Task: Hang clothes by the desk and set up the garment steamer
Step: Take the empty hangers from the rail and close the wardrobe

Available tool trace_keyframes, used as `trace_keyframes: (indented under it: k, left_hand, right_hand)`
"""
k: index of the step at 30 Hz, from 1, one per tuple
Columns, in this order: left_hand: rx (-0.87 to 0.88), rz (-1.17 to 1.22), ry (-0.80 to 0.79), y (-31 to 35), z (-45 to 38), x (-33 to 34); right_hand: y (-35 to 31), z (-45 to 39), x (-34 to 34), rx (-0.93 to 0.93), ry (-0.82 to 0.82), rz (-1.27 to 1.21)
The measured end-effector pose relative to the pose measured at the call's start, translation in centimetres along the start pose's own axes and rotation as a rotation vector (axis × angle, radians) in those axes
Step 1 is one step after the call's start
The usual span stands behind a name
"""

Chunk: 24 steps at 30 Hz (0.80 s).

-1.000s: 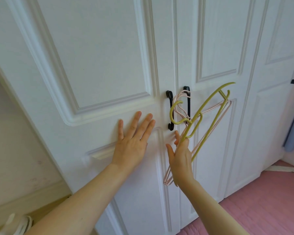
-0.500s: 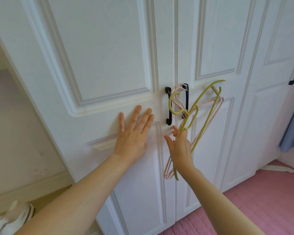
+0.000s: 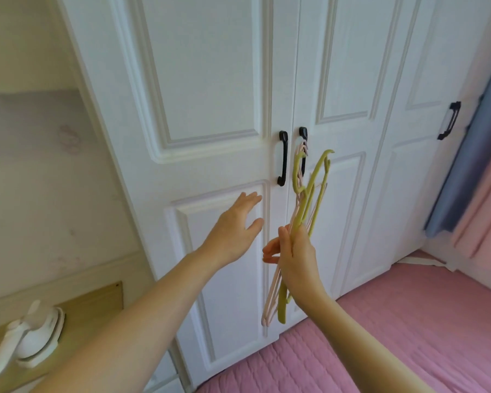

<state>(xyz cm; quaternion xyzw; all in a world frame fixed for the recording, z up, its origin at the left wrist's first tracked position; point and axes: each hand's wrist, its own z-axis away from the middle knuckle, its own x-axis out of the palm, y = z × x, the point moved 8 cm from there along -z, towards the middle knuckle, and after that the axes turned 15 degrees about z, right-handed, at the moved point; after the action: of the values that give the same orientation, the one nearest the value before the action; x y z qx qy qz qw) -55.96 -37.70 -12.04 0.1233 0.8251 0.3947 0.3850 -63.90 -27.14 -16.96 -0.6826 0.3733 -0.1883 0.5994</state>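
Observation:
My right hand (image 3: 294, 252) grips a bundle of hangers: a yellow-green hanger (image 3: 309, 199) and thin pale pink hangers (image 3: 271, 302) behind it. Their hooks reach up beside the right black door handle (image 3: 303, 150) of the white wardrobe (image 3: 210, 80). I cannot tell whether a pink hook hangs on that handle. My left hand (image 3: 234, 226) is open with fingers spread, just off the left door panel below the left black handle (image 3: 283, 158). A white garment steamer (image 3: 26, 338) lies on a wooden surface at the lower left.
The wardrobe doors are shut. A pink quilted bed cover (image 3: 394, 336) fills the lower right. Blue and pink curtains (image 3: 465, 180) hang at the right edge, beside a third black handle (image 3: 448, 120). A pale wall (image 3: 40, 180) is on the left.
My left hand has lifted off the door panel, which it pressed flat before. My right hand has turned the hangers edge-on and lowered them; the view has pulled back from the doors.

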Motion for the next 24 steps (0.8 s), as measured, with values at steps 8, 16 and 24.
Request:
trace_keyframes:
  k: [8, 16, 24]
  left_hand:
    - [-0.108, 0.602, -0.148, 2.6, 9.3, -1.1]
    - [-0.267, 0.723, -0.112, -2.5, 20.6, -6.0]
    - [-0.323, 0.757, -0.022, -5.5, 30.4, -12.2]
  right_hand:
    - [1.5, 11.1, 3.8, -0.046, -0.111, 0.37]
    - [3.0, 21.9, 10.4, -0.035, -0.362, 0.417]
    - [3.0, 30.0, 17.9, -0.086, -0.632, 0.432]
